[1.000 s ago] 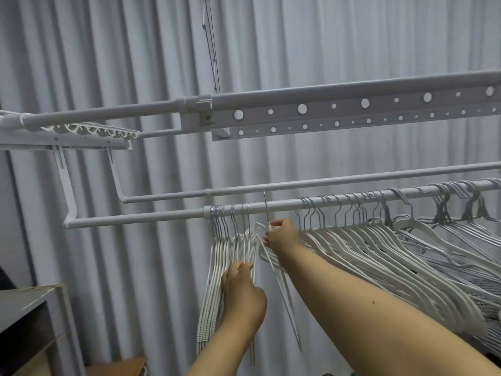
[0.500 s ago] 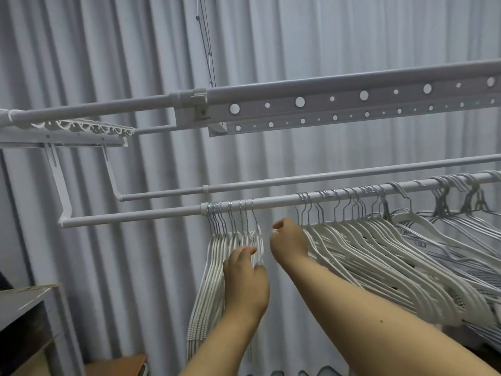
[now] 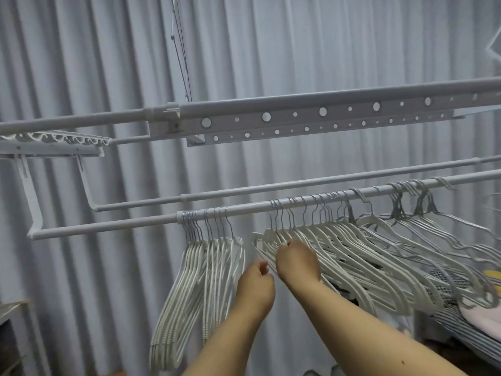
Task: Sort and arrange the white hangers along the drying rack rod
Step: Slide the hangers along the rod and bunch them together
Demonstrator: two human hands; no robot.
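Note:
The front drying rack rod (image 3: 108, 226) runs from lower left up to the right. A tight bunch of white hangers (image 3: 206, 267) hangs left of a gap. A larger, fanned-out bunch of white hangers (image 3: 352, 253) hangs to the right, with thin wire hangers (image 3: 433, 226) beyond it. My right hand (image 3: 296, 260) pinches the leftmost hanger of the right bunch just under its hook. My left hand (image 3: 256, 283) sits in the gap between the bunches, fingers curled, holding nothing visible.
A second rod (image 3: 271, 187) runs behind the front one, and a perforated rail (image 3: 298, 118) above. A clip rack (image 3: 54, 139) juts out at upper left. Grey curtain (image 3: 271, 50) fills the background. Wooden furniture (image 3: 10, 321) stands lower left; striped clothes (image 3: 474, 321) lie lower right.
My right hand put its hanger on the rod by the left bunch, then moved right to the large bunch. My left hand let go of the left bunch and shifted right.

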